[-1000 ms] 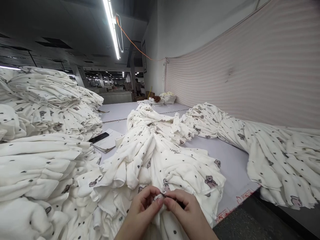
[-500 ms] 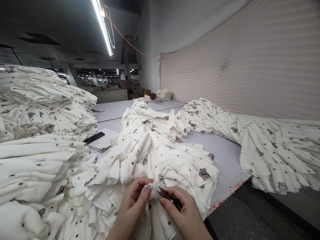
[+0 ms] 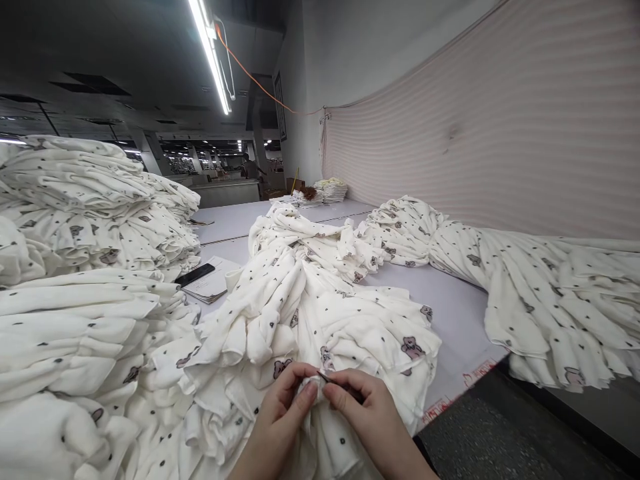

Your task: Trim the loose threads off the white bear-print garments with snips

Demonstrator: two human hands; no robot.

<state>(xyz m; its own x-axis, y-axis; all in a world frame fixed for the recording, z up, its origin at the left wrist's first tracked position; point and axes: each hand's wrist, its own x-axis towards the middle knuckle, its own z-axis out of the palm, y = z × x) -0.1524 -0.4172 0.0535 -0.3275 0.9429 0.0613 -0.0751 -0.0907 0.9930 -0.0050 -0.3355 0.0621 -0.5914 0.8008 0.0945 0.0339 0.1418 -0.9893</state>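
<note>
Low in the middle, my left hand (image 3: 287,407) pinches an edge of white fabric (image 3: 345,320) printed with small dark marks and bears. My right hand (image 3: 363,400) is closed around a small pair of dark thread snips (image 3: 345,385), mostly covered by the fingers. The snips' pointed tip meets the pinched fabric edge right beside my left fingertips. What exactly lies between the blades is too small to tell. The held cloth hangs down below both hands and joins the heap on the table in front.
Folded stacks of the same cloth (image 3: 75,180) rise at the left. A dark phone (image 3: 195,275) lies on a paper pad (image 3: 213,285). More printed cloth (image 3: 550,287) drapes over the right edge of the table (image 3: 450,313). A striped sheet (image 3: 475,133) covers the wall. A person (image 3: 250,167) stands far back.
My right hand has brought the snips in against the fabric at my left fingertips, and the blades look closer together. The whole view has shifted slightly.
</note>
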